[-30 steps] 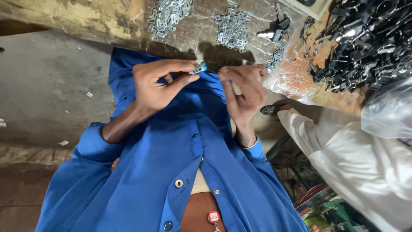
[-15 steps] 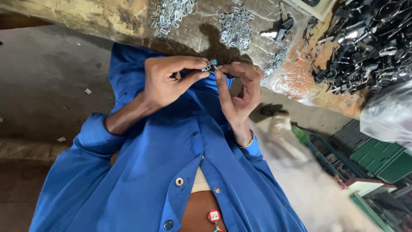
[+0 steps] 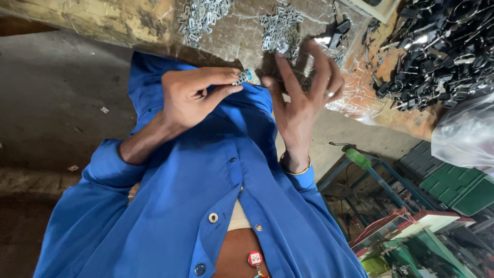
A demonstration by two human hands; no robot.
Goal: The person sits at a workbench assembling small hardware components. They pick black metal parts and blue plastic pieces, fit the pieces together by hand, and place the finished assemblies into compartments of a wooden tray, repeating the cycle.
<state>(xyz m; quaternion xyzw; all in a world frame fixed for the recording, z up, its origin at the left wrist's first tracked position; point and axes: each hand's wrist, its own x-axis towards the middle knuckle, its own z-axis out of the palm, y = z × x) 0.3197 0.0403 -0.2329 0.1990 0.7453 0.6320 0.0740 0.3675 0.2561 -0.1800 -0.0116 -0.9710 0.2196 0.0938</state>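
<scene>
A small silvery metal part with a blue end (image 3: 243, 77) is pinched between the thumb and fingertips of the left hand (image 3: 193, 98), which is curled tightly around it and raised in front of the blue shirt (image 3: 206, 185). The part is held just below the edge of the workbench (image 3: 128, 23), close to the fingertips of the right hand (image 3: 303, 98) but not touched by them. The right hand is seen with its fingers spread wide and pointing up toward the bench, nothing being held in it; a thin bangle (image 3: 294, 169) is worn at its wrist. On the bench top, two heaps of small silver metal pieces (image 3: 280, 28) are spread on a clear plastic sheet, one of them lying just above the raised right fingertips. Further right, a large pile of black metal parts (image 3: 442, 46) is heaped on the orange-stained surface, and a crumpled clear plastic bag (image 3: 463, 136) is seen beside it. Below the bench at right, green crates (image 3: 458, 188) are stacked among cluttered tools.
</scene>
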